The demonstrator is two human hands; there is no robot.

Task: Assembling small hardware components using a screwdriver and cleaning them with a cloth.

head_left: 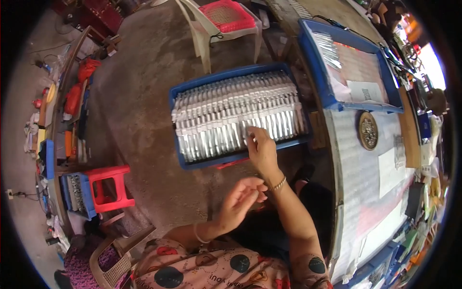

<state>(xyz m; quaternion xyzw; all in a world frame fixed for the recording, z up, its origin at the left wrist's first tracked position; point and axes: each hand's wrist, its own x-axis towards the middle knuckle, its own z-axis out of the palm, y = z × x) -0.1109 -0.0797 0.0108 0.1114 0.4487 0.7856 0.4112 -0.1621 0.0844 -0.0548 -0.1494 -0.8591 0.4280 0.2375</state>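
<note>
A blue tray (pixel 211 164) in front of me holds rows of slim, shiny silver metal pieces (pixel 207 144), packed side by side with whitish wrapping across them. My right hand (pixel 263 150) reaches over the tray's near edge, thumb and forefinger pinched at the end of one silver piece in the front row. My left hand (pixel 240 203) hovers nearer my body, just left of the right wrist. Its fingers are loosely curled and slightly apart, and nothing shows in them.
To the right runs a worktable (pixel 346 159) carrying another blue tray (pixel 332 103) with some silver pieces and a round dish (pixel 368 130) of small parts. A pale chair (pixel 231 33) stands beyond; a red stool (pixel 111 188) and a blue bin (pixel 90 192) are left.
</note>
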